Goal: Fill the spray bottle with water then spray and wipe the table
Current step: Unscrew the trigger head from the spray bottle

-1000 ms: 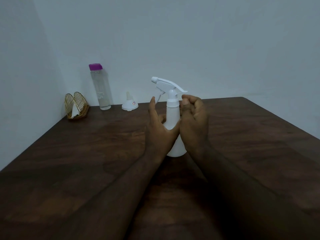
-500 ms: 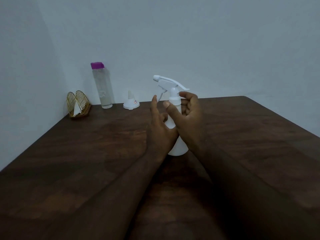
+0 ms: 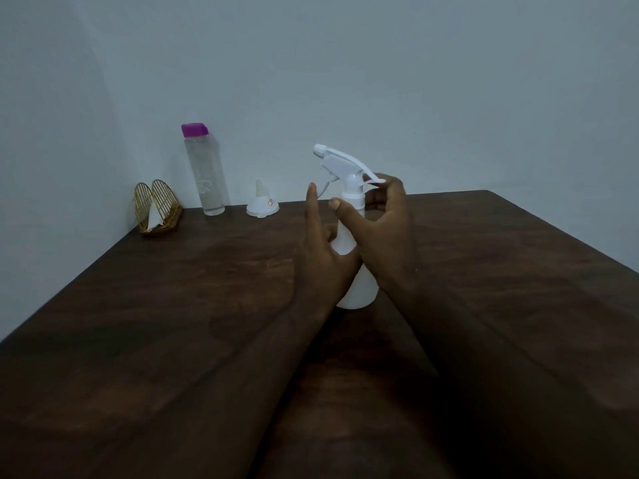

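Gold wire napkin holder (image 3: 156, 209), far-left corner

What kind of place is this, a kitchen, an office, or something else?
Probably a plain room at home, perhaps a dining corner, though that is a guess. A dark wooden table stands against bare pale walls, with a gold napkin holder and a purple-capped water bottle at its far edge.
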The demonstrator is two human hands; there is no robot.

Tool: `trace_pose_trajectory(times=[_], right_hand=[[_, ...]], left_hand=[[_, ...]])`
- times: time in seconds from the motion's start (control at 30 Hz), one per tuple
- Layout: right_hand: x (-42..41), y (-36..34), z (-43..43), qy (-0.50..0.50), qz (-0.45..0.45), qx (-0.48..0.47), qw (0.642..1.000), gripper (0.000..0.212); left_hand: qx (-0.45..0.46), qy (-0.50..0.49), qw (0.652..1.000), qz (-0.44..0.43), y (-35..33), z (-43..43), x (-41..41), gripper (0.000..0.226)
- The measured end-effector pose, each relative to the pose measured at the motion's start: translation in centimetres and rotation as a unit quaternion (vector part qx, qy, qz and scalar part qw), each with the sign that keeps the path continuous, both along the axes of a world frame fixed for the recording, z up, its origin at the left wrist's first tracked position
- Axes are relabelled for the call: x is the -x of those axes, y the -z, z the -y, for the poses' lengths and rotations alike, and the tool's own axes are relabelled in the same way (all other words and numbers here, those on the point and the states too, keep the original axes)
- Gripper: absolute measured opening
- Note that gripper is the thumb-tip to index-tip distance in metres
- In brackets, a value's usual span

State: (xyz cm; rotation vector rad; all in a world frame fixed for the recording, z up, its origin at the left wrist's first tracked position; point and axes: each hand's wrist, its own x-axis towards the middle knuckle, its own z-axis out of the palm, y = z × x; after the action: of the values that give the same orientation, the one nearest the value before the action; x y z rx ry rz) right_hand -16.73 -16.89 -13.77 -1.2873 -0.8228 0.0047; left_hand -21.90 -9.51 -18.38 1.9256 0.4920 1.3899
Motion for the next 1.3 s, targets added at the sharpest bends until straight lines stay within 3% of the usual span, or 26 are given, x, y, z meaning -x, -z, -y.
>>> trace_pose_trajectory(times=[0.13, 0.23, 0.33, 0.53, 0.83, 0.93, 1.03, 1.17, 1.3], right_hand=[[-0.4, -0.9, 0.6, -0.03, -0.02, 0.012, 0.999, 0.057], [-0.6, -1.7, 0.9, -0.093, -0.029, 0.025, 0.995, 0.044], [-0.8, -2.0, 0.7, -0.057, -0.009, 0.057, 0.997, 0.032], [-1.9, -3.6, 1.4, -0.051, 0.021, 0.131, 0.99, 0.056], [-3.4, -6.1, 1.9, -0.048, 0.138, 0.232, 0.962, 0.033], [-4.0, -6.9, 2.3, -0.077, 0.12, 0.208, 0.968, 0.02], [-4.9, -7.8, 2.9, -0.09, 0.037, 0.139, 0.986, 0.015], [-5.8, -7.7, 3.3, -0.082, -0.059, 0.062, 0.993, 0.016], [-6.4, -7.0, 3.7, -0.084, -0.087, -0.005, 0.993, 0.01]], left_hand=[[0.007, 0.0, 1.0, -0.02, 0.1, -0.1, 0.1, 0.107], [0.002, -0.008, 0.999, -0.033, 0.0, -0.3, -0.1, 0.107], [0.009, 0.018, 0.999, -0.026, 0.1, -0.7, -0.1, 0.108], [0.018, 0.034, 0.999, -0.033, 0.1, -1.0, 0.0, 0.108], [0.004, 0.044, 0.998, -0.051, 0.1, -1.0, 0.2, 0.107], [0.018, 0.043, 0.998, -0.05, 0.1, -1.0, 0.3, 0.112], [0.013, 0.031, 0.998, -0.056, -0.1, -0.9, 0.4, 0.112], [-0.024, 0.043, 0.996, -0.076, -0.3, -0.7, 0.8, 0.067], [-0.031, 0.035, 0.997, -0.065, -0.5, -0.2, 1.1, 0.051]])
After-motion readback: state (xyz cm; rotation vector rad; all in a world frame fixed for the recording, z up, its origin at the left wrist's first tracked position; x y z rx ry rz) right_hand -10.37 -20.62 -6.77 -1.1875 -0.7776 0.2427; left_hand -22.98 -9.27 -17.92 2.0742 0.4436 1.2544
